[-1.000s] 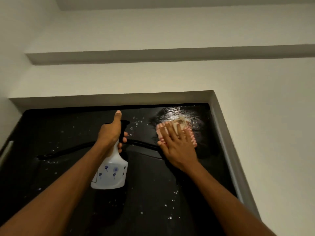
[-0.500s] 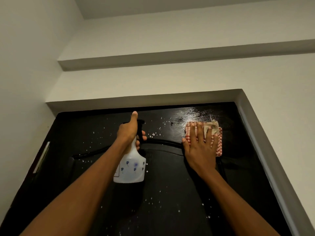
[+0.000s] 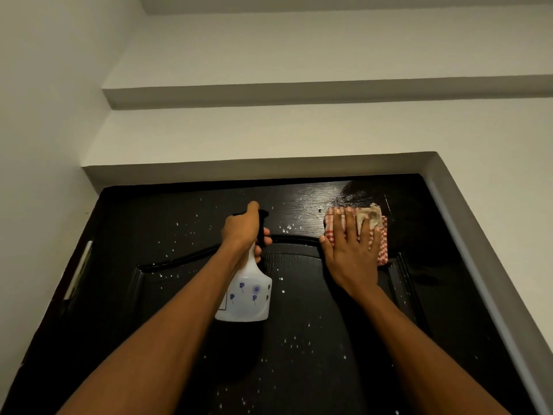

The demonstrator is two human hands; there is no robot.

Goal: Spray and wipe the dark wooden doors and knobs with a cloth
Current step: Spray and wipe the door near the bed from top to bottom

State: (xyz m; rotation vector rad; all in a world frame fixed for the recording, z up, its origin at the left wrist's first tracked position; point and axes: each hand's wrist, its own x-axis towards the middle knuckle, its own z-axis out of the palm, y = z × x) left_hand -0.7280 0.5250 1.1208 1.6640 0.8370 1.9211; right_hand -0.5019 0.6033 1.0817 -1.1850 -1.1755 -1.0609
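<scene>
Dark wooden door [image 3: 314, 339] fills the lower frame, seen from below looking up; white spray droplets [image 3: 287, 229] scattered across its top rail and down the centre panel. Upper right corner of the door shows a wet glossy patch [image 3: 350, 194].

Left hand [image 3: 244, 232] grips the neck of a white spray bottle [image 3: 247, 298], fingers curled round under the black trigger head [image 3: 261, 217], thumb pointing up along the top. Bottle hangs upright in front of the door's centre, body printed with small blue flowers.

Right hand [image 3: 351, 253] lies flat, fingers straight and slightly spread, pressing a folded red-and-white checked cloth [image 3: 381, 241] against the door's top rail near the right edge, just under the wet patch. Cloth has a beige folded section showing at the fingertips. Heel of the hand sits over the curved moulding [image 3: 185, 260] line of the raised panel.

Both forearms are bare and reach up from the bottom of the frame.

Pale wall [image 3: 269, 130] above, with a recessed door frame [image 3: 466, 235] around the door and a horizontal ledge [image 3: 299, 91] higher up. A light strip, probably a hinge [image 3: 78, 274], on the door's left edge. No knob in view.
</scene>
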